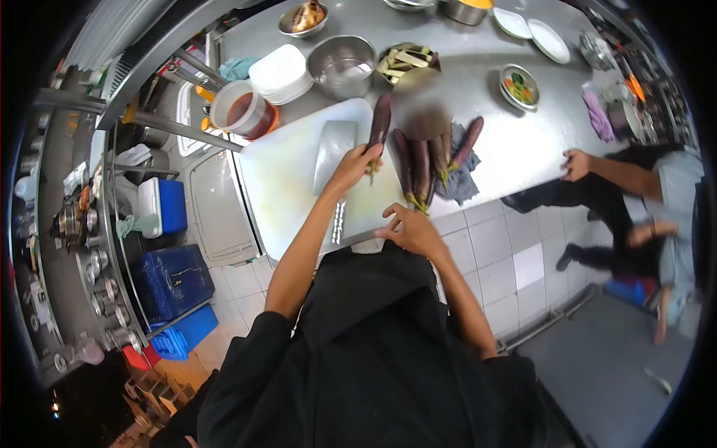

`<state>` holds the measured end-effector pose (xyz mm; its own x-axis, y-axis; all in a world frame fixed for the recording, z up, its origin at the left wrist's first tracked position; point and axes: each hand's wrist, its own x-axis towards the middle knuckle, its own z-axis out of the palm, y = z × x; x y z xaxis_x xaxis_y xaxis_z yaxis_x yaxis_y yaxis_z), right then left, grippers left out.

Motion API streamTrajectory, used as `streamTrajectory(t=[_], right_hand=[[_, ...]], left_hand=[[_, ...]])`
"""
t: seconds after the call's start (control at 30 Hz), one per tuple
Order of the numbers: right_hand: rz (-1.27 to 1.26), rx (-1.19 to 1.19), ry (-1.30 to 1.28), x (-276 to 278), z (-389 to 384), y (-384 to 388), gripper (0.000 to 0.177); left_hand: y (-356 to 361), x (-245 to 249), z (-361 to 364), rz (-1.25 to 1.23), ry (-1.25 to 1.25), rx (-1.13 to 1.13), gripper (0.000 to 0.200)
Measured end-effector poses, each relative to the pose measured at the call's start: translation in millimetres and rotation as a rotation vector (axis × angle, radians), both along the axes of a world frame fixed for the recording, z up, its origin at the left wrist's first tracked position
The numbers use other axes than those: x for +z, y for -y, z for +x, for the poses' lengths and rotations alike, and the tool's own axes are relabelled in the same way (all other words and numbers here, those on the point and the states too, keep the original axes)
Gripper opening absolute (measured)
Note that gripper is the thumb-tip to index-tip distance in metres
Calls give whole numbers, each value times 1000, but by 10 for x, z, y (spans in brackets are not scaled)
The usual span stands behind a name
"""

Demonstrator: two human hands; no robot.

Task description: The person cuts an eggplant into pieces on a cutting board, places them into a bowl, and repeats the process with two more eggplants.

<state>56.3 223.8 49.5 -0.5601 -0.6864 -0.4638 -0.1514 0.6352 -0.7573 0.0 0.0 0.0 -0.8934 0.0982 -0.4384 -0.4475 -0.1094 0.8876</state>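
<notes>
My left hand point(358, 166) is closed around the stem end of a long purple eggplant point(382, 119), which points away from me over the white cutting board point(280, 172). A cleaver point(334, 153) lies flat on the board beneath my left wrist, its metal handle toward me. My right hand point(412, 230) hovers at the table's front edge, fingers bent and apart, with nothing visible in it. Close by it are the green stems of several whole eggplants point(420, 168). These rest partly on a grey cloth point(459, 181); a blurred patch hides their far ends.
Behind the board stand a metal pot point(342, 67), a bowl of cut eggplant pieces point(408, 63), stacked white plates point(280, 75) and a tub of reddish liquid point(243, 110). A vegetable bowl point(518, 87) sits farther right. Another person's hand point(576, 164) touches the right table edge.
</notes>
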Motion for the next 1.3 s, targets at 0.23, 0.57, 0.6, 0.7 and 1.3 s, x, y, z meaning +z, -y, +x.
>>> streamTrajectory(t=[0.23,0.57,0.6,0.7,1.3], right_hand=[[49,-196,-275,-355,-146,1138,76],[-186,-698,117,-385,-195,687,29],[-111,-586,-235,-371,-156,585,28],[-106,-453,-678,-218,-119,588,26],[67,-467,-513,256,257,789,22]], left_hand=[[975,755,1044,-472,-141,261,40],[1470,194,1684,-1058,-139,343,45],[1412,144,1659,-1144,-211,316,44],[1230,-5,1487,-1228,-264,288,42],[2509,-767,2062,-1275,16,923,38]])
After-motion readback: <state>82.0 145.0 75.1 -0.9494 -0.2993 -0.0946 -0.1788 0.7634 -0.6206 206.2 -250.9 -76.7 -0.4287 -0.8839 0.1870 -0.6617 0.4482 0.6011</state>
